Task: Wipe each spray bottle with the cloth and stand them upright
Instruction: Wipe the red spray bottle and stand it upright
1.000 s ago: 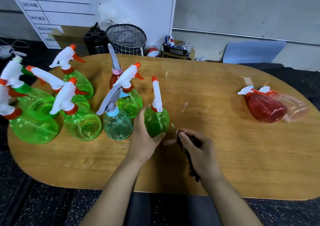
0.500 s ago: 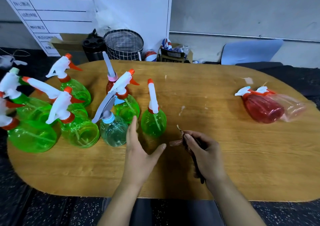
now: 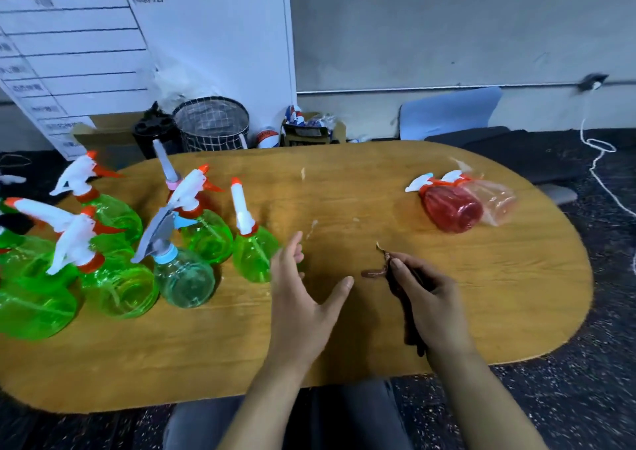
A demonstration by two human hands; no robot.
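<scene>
Left hand point(image 3: 303, 298) spread open beside upright green bottle point(image 3: 253, 256).
A dark cloth point(image 3: 395, 277) is gripped by the curled fingers of the right hand point(image 3: 430, 301).

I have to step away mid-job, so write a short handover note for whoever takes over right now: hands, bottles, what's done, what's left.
Left hand: open, holding nothing, just right of the nearest green bottle.
Right hand: grips the dark cloth over the table.
Done: the green bottles and the pale blue-capped bottle stand upright at the left.
Left: the red bottle and the clear pink bottle lie on their sides at the far right; wipe and stand them.
</scene>
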